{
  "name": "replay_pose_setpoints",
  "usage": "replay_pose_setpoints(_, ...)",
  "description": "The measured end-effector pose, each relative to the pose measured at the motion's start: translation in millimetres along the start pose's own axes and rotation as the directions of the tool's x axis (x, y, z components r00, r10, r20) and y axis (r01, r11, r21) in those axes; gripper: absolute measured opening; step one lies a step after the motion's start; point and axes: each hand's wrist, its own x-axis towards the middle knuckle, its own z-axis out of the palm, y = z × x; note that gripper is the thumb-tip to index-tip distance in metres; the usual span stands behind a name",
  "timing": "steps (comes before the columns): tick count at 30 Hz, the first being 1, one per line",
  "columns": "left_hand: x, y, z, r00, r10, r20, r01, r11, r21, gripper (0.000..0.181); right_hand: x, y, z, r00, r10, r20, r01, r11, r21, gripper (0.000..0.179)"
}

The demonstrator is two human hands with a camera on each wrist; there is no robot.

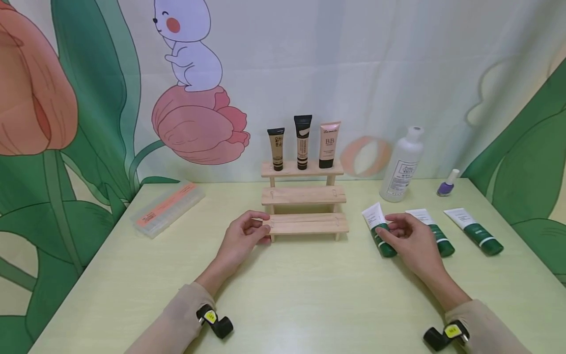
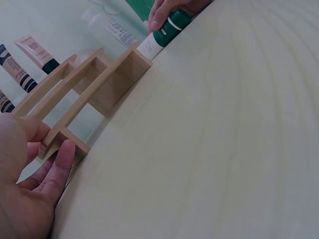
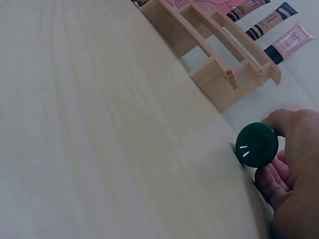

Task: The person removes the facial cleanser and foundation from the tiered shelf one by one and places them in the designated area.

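Note:
A wooden three-step rack (image 1: 305, 195) stands in the middle of the table. My left hand (image 1: 242, 235) grips the left end of its lowest step; in the left wrist view thumb and fingers (image 2: 64, 157) pinch the board's end. On the right, my right hand (image 1: 411, 241) holds a green-and-white squeeze tube (image 1: 374, 216) between thumb and fingers, its white end pointing away from me. The right wrist view shows the tube's round green cap (image 3: 256, 144) beside the curled fingers. Three small cosmetic tubes, gold (image 1: 276, 150), black-and-beige (image 1: 302, 147) and pink (image 1: 328, 145), stand on the top step.
Two more green-and-white tubes, one partly behind my right hand (image 1: 439, 240) and one farther right (image 1: 479, 236), lie on the table. Behind them stand a white bottle (image 1: 401, 169) and a purple nail polish bottle (image 1: 446, 186). A clear plastic case (image 1: 168, 209) lies at left. A printed curtain (image 1: 283, 73) hangs behind.

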Motion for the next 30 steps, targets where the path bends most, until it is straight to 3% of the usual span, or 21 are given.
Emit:
replay_pose_setpoints(19, 0.2, 2.2, -1.0, 1.000, 0.007, -0.007, -0.007, 1.000, 0.013, 0.025, 1.0, -1, -1, 0.985, -0.052, -0.166, 0.061, 0.997, 0.048, 0.046)
replay_pose_setpoints(24, 0.7, 1.5, -0.8, 1.000, 0.004, -0.003, -0.004, 1.000, 0.010, 0.025, 0.7, -7, -4, 0.976, -0.057, -0.210, 0.088, 0.986, 0.140, 0.055)
replay_pose_setpoints(30, 0.4, 0.1, 0.1, 1.000, 0.004, 0.001, -0.004, 1.000, 0.000, 0.026, 6.1, -13, -9, 0.968, -0.100, -0.229, 0.166, 0.941, 0.294, 0.068)
